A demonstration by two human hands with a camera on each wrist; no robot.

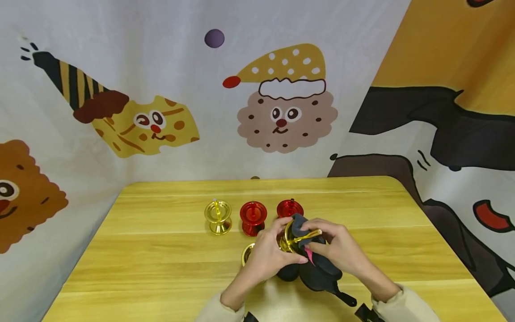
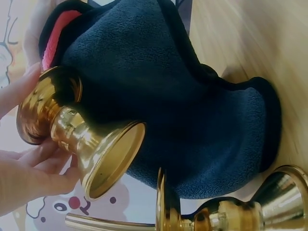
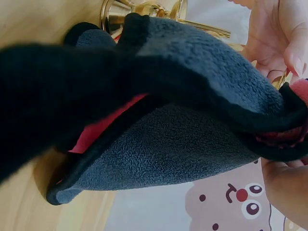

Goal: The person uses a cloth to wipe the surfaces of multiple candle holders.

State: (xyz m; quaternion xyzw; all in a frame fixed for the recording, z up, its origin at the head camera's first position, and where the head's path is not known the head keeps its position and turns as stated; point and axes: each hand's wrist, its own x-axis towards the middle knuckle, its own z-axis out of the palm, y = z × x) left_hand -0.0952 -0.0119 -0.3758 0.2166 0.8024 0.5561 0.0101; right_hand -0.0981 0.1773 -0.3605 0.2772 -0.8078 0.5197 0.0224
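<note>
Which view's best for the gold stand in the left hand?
Left wrist. The gold stand shows large there, waist and flared end clear, the left hand covering only part. Head: small, partly hidden by hand and dark cloth, though its stick shows. Right wrist: just a gold sliver by the cloth.

The head camera looks forward and down over the table (image 1: pixel 141 255); the wall hanging (image 1: pixel 173 49) spans the 12 o'clock side, with the left hand (image 1: pixel 265 252) and right hand (image 1: pixel 339 248) near 5 o'clock. The left wrist camera faces the hanging at close range past the dark cloth (image 2: pixel 139 82), rolled so that the table lies toward 3 o'clock. The right wrist camera, also close, is rolled oppositely: table toward 9 o'clock. Both wrist views share the cloth and the hanging's round printed figure (image 3: pixel 236 202).
</note>
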